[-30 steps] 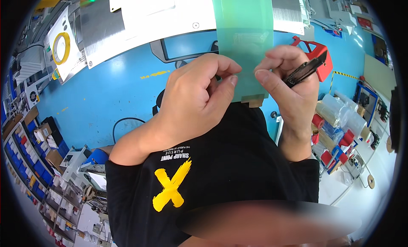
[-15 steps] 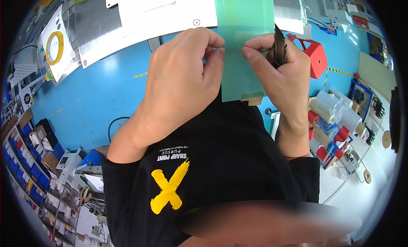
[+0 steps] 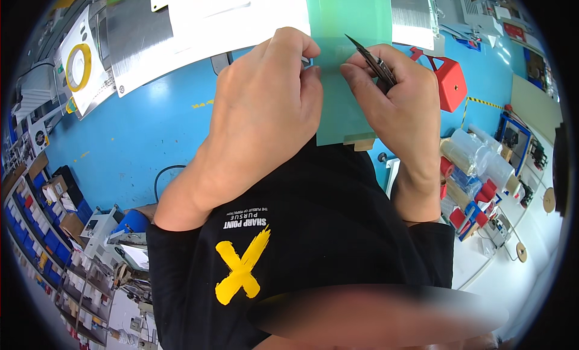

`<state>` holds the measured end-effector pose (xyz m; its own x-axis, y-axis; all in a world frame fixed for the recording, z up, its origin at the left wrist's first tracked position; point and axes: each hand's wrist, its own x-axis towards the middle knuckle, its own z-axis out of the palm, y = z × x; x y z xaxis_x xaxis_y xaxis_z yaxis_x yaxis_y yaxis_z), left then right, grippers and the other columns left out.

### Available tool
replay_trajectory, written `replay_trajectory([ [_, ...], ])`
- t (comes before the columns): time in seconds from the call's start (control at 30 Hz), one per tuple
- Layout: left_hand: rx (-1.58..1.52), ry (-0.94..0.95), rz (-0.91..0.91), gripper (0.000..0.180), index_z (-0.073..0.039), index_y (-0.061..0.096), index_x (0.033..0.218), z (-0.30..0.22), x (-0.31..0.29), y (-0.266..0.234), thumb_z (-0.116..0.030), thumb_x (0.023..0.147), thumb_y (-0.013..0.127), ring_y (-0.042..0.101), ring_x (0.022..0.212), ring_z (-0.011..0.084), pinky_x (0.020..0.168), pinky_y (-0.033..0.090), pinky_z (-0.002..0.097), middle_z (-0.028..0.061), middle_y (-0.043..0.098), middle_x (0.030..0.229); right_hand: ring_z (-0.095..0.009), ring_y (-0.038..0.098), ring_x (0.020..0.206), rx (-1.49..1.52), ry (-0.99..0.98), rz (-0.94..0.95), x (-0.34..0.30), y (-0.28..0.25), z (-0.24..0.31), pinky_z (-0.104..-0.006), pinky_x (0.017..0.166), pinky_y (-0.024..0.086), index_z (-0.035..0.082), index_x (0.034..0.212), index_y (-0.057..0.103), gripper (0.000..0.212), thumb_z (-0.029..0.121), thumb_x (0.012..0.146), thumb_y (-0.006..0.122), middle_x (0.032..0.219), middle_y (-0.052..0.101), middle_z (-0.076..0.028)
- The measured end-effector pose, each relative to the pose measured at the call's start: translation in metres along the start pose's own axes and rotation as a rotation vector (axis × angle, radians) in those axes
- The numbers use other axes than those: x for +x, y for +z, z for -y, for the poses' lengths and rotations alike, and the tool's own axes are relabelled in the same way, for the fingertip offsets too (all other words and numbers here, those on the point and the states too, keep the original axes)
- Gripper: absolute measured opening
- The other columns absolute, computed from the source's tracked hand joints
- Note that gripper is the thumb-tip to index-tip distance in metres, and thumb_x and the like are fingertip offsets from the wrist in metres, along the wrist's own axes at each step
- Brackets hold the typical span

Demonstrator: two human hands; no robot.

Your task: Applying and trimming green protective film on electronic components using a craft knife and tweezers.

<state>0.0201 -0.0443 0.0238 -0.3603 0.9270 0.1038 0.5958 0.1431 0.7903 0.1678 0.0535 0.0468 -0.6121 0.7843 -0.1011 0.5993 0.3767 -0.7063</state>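
Note:
A translucent green sheet (image 3: 341,109) hangs from the work surface toward me, with tan tape (image 3: 362,142) at its lower edge. My right hand (image 3: 398,91) is closed around dark, pointed tweezers (image 3: 373,62), their tip over the sheet and angled up to the left. Its thumb and index finger are near the sheet's right part. My left hand (image 3: 265,97) is at the sheet's left edge, thumb and index finger curled close together. Something small and pale shows between those fingertips, too small to name.
A bright white and metal work surface (image 3: 142,42) lies ahead. A yellow tape roll (image 3: 78,68) is at the far left. Right of my right hand is a red holder (image 3: 451,85). Clear plastic rolls (image 3: 476,151) stand at the right, and shelves with blue bins (image 3: 51,241) at the lower left.
The tweezers have swung from nearly upright to pointing up-left, across the green sheet. My left hand has shifted slightly, and its index finger is raised a little from the thumb.

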Motion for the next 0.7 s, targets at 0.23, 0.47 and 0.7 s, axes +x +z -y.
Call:
replay_trajectory([
  [0.23,0.023,-0.007,0.006,0.020,-0.004,0.061,0.103,-0.0001,0.0032,-0.0016,-0.005,0.083,0.066,0.051,0.047,0.0203,0.049,0.040,0.0320,0.0078,0.064,0.071,-0.006,0.049,0.053,-0.057,-0.058,-0.006,0.0027,0.0012,-0.0021,-0.0250,0.049,0.037,0.000,0.087,0.068,0.011,0.010,0.087,0.072,0.059,0.060,-0.002],
  [0.47,0.038,0.026,-0.005,0.021,-0.003,0.060,0.103,0.0013,0.0031,-0.0006,-0.004,0.083,0.066,0.054,0.049,0.0228,0.050,0.042,0.0328,0.0091,0.064,0.072,-0.010,0.047,0.051,-0.156,-0.116,0.012,0.0057,-0.0005,-0.0006,-0.0265,0.050,0.039,0.001,0.083,0.065,0.014,0.012,0.086,0.073,0.057,0.055,-0.003],
  [0.7,0.026,0.061,-0.017,0.021,-0.003,0.058,0.101,0.0025,0.0034,0.0004,-0.003,0.083,0.067,0.055,0.050,0.0237,0.051,0.043,0.0331,0.0085,0.063,0.071,-0.009,0.046,0.054,-0.126,-0.036,-0.023,0.0087,-0.0082,-0.0083,-0.0264,0.051,0.038,0.002,0.084,0.058,0.019,0.012,0.084,0.075,0.060,0.055,-0.002],
])
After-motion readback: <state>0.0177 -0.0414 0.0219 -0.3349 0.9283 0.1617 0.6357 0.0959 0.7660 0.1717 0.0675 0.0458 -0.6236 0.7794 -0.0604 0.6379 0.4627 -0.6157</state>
